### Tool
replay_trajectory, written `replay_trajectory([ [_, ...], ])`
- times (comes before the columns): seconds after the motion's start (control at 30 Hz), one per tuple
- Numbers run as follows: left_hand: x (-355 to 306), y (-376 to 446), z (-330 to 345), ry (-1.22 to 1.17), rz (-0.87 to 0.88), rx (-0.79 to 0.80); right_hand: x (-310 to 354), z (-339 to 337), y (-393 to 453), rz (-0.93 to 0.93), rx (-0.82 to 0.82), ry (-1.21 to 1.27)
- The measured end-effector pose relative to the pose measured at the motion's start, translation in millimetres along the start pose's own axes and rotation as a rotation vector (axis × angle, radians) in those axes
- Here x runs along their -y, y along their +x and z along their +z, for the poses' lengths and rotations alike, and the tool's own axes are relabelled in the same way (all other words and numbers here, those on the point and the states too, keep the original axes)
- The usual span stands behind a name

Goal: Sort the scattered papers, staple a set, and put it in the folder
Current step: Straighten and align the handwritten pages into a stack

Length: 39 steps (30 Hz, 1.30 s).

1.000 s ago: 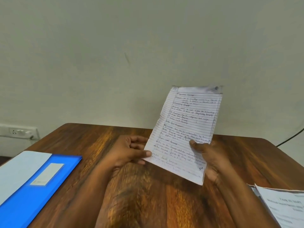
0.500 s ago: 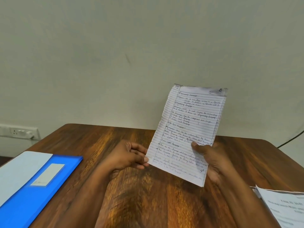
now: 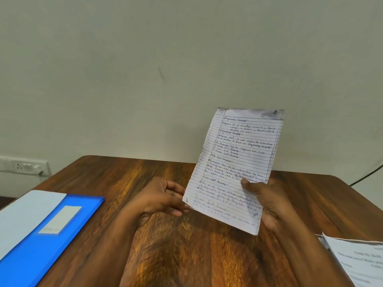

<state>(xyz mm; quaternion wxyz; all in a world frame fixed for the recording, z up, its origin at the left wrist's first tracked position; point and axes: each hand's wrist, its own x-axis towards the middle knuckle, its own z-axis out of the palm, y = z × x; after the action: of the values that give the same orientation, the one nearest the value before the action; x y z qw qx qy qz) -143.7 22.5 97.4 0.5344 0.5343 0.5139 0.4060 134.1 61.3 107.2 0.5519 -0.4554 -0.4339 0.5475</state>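
A: What's the setting?

B: A plain pale wall point(image 3: 145, 59) behind a brown wooden table point(image 3: 186, 255), with a socket strip point(image 3: 24, 167) low on the wall at the left and a dark cable point(image 3: 366, 175) at the right edge.

A: Where's the sheet?

B: The lined sheet point(image 3: 238, 162), covered in handwriting, is held up above the table, nearly upright and tilted a little to the right, its top against the wall behind.

A: Who has hold of it?

B: The right hand point(image 3: 269, 206) grips its lower right part, thumb on the written face, the other fingers hidden behind the paper.

A: And the left hand?

B: The left hand point(image 3: 163, 197) is just beside the sheet's lower left edge, fingers loosely curled. Whether the fingertips touch the paper, I cannot tell.

A: The folder?

B: A blue folder point(image 3: 68, 235) lies on the table at the left, well apart from the sheet, with a pale paper point(image 3: 24, 214) on it.

A: Anything else?

B: More papers point(image 3: 360, 264), printed, lie at the table's lower right.
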Motion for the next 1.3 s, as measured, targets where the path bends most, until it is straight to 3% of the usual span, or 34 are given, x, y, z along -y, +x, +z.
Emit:
replay_trajectory([
  [0.3, -3, -7, 0, -0.034, 0.043, 0.033, 1, -2, 0, 0.003, -0.018, -0.028],
  [0.6, -7, -4, 17, -0.024, 0.104, -0.157, -5, 0, 2, 0.004, -0.004, -0.021],
  [0.83, -11, -8, 16, -0.087, 0.114, -0.109, -2, -4, 4, 0.016, 0.001, -0.024],
  [1.03, -15, -15, 8, -0.086, 0.130, 0.039, -4, -6, 7, 0.052, -0.001, -0.009],
  [1.3, -15, -14, 7, -0.020, 0.159, 0.004, -5, -8, 9, 0.064, 0.007, -0.006],
])
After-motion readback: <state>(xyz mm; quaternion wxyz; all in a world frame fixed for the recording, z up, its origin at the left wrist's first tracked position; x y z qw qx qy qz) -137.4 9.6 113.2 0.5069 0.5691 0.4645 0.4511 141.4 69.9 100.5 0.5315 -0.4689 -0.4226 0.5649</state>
